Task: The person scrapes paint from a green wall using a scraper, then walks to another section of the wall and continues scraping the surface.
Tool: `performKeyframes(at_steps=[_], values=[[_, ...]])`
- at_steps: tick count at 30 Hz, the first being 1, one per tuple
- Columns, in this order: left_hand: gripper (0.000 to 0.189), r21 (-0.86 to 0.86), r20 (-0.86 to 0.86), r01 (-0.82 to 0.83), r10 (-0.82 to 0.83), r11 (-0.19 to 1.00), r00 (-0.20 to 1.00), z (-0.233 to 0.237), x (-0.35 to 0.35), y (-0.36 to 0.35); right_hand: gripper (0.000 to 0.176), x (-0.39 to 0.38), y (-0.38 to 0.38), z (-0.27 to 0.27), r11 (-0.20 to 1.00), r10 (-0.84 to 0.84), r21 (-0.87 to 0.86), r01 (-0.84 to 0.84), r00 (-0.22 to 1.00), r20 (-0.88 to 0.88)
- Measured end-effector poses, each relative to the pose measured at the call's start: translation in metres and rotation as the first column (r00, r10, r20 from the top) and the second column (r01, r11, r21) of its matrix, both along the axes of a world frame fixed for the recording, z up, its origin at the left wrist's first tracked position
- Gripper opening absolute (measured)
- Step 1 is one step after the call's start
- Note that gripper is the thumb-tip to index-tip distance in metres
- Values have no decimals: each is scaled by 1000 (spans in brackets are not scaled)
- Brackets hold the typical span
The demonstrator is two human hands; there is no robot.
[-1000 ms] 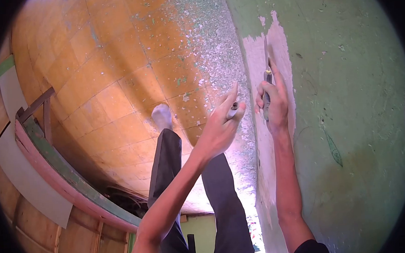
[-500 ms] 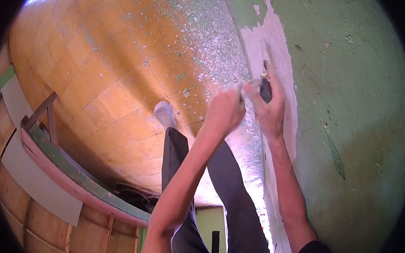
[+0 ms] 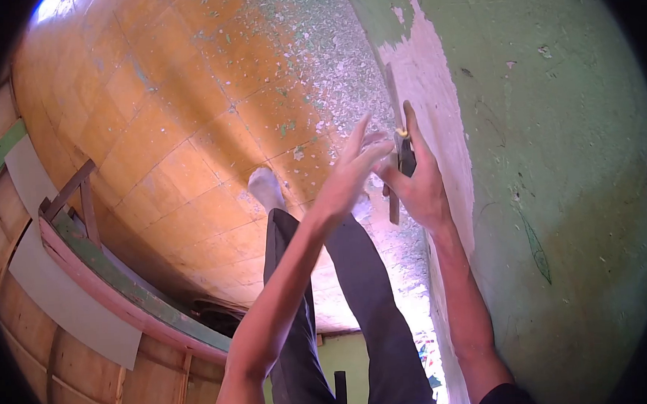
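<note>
My right hand [image 3: 422,189] is closed round a dark tool [image 3: 407,157] with a small yellow part near its top. A long narrow strip or blade [image 3: 395,207] shows beside it, pointing up and down the view. My left hand [image 3: 348,175] is at the left of the tool, blurred, with its fingers apart and their tips close to the right hand's thumb. Any small thing between the two hands is too blurred to make out. Just right of the tool is the pale scraped patch [image 3: 430,72] on the green wall [image 3: 555,153].
Paint flakes [image 3: 338,62] lie along the wall's foot on the orange tiled floor [image 3: 180,122]. A foot in a grey sock [image 3: 266,188] stands below my hands. At the left are a pink and green wooden edge [image 3: 116,286] and a grey panel [image 3: 72,295].
My left hand has opened its fingers and moved slightly left. My right hand has shifted left and down with the tool, which has turned so its long strip shows.
</note>
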State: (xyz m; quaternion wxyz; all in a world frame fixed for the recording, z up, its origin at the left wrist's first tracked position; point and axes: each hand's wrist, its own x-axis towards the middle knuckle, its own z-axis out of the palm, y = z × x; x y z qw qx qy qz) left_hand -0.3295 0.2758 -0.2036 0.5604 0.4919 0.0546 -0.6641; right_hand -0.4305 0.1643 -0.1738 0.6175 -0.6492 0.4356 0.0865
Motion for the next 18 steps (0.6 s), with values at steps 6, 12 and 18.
performKeyframes(at_steps=[6, 12, 18], values=[[61, 160, 385, 179, -228, 971, 894, -2, -14, -41, 91, -9, 3, 9, 987, -50, 153, 52, 999, -14], [69, 257, 381, -94, -11, 962, 924, -18, 3, -53, 96, -25, 26, 17, 960, 12, 272, 62, 965, -261], [74, -30, 457, 9, 6, 999, 890, -36, 49, -90, 97, -73, 46, 12, 980, 158, 175, -99, 918, -365]])
